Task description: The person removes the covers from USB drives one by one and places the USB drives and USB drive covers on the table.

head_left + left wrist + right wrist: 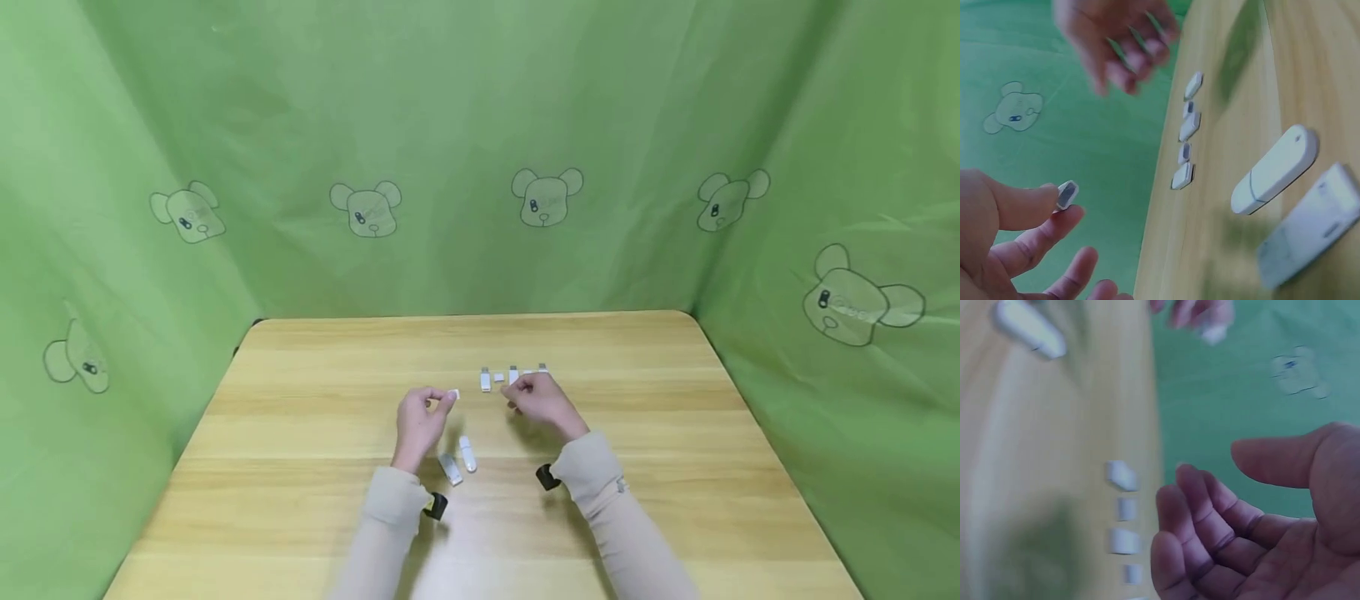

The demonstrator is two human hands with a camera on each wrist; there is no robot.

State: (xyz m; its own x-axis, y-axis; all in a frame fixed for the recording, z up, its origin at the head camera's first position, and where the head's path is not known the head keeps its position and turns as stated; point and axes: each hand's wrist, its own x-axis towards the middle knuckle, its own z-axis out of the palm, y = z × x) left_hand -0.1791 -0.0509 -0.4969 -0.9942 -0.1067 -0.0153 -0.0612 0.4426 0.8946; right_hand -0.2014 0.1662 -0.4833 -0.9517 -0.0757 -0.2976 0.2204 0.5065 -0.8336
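Note:
My left hand (420, 423) pinches a small white USB stick cap (1067, 195) between thumb and forefinger, its hollow end showing in the left wrist view. The right hand (1241, 531) holds nothing; its fingers are loosely bent, with the thumb apart from them. In the head view it hovers by a row of uncapped white USB sticks (485, 381) and loose caps (498, 377), partly covering them. Two white USB sticks with caps on lie nearer the left wrist: a rounded one (468, 455) and a squarer one (451, 470).
The wooden table (300, 433) stands against green curtains (465, 100) printed with bear heads. Each wrist carries a black camera (548, 477) near the sleeve cuff.

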